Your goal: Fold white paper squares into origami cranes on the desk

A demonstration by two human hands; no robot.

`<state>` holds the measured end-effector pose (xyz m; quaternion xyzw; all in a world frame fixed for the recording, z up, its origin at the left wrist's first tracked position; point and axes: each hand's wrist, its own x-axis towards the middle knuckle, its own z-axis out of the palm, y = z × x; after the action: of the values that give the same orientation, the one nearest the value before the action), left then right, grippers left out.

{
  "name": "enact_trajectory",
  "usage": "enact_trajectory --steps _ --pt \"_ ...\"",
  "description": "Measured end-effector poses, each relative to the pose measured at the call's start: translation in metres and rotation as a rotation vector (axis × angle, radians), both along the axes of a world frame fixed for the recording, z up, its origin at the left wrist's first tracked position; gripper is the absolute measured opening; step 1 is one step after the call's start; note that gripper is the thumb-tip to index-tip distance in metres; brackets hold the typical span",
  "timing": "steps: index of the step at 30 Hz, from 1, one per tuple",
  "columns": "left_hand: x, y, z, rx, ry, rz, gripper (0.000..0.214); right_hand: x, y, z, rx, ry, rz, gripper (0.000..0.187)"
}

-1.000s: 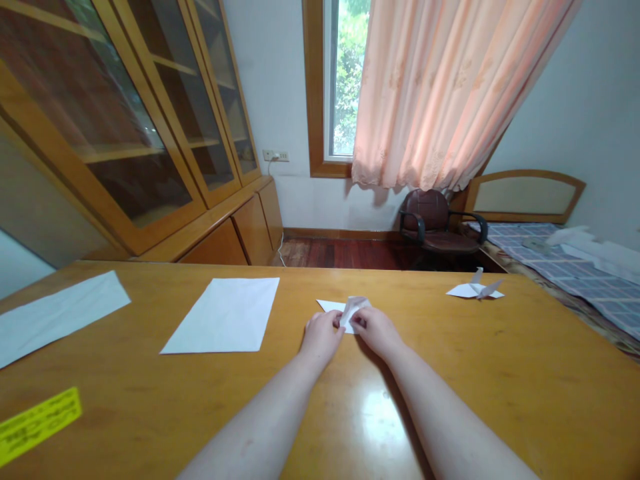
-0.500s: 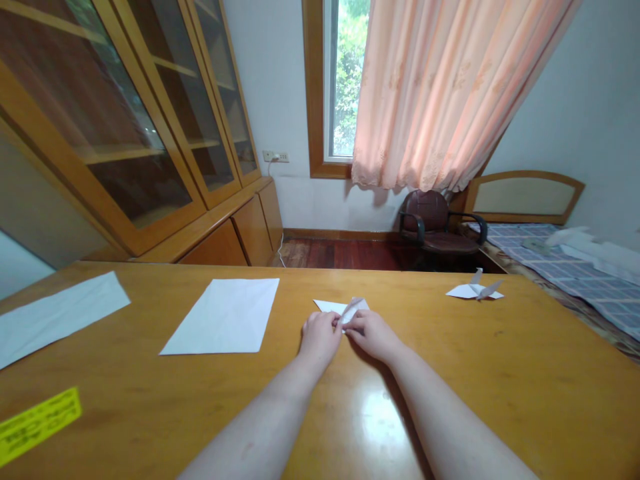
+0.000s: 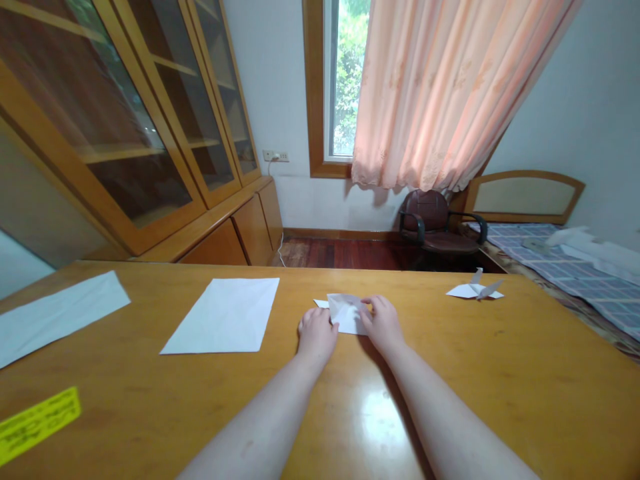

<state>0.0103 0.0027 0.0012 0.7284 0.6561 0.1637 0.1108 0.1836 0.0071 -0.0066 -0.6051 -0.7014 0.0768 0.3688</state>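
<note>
The tabletop (image 3: pixel 300 427) is spreading across the lower view, and a glass-fronted cabinet (image 3: pixel 173 83) is leaning into the picture along the far left. A peach curtain (image 3: pixel 435 93) is hanging partly over the window, while a bed (image 3: pixel 545 250) is showing at the right and a dark armchair (image 3: pixel 433 223) is standing beside it. On the tabletop's left half, a flat white sheet (image 3: pixel 223 317) is lying near a longer paper strip (image 3: pixel 63 317). The left hand (image 3: pixel 319 332) is touching the folded paper's left side, and the right hand (image 3: pixel 383 323) is touching its right side with curved fingers; whether either grip is pinching it, I cannot tell. The folded paper (image 3: pixel 346 317) is lying between them, near the tabletop's far edge. Well to its right, a paper crane (image 3: pixel 473 291) is resting.
</note>
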Motion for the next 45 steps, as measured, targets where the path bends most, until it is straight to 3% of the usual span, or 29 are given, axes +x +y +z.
enact_trajectory --steps 3,10,17,25,38,45 --pt "0.000 0.000 0.000 -0.010 -0.007 -0.026 0.013 0.003 0.005 -0.008 -0.057 0.046 -0.087 0.032" --pt "0.002 -0.001 0.002 0.025 -0.034 -0.066 0.010 0.001 0.008 -0.010 -0.243 0.080 -0.106 0.044" --pt "0.002 0.000 0.001 0.022 -0.016 -0.077 0.010 0.000 0.006 -0.001 -0.325 -0.072 -0.150 0.019" --pt "0.002 0.000 -0.001 0.028 -0.020 -0.076 0.009 0.000 0.006 -0.001 -0.329 -0.145 -0.118 0.019" --pt "0.002 0.001 -0.004 0.041 -0.019 -0.074 0.010 -0.001 0.006 -0.011 -0.230 0.006 0.047 0.019" --pt "0.002 0.001 -0.004 0.039 -0.016 -0.082 0.010 -0.003 0.002 -0.007 -0.212 0.031 0.107 0.019"
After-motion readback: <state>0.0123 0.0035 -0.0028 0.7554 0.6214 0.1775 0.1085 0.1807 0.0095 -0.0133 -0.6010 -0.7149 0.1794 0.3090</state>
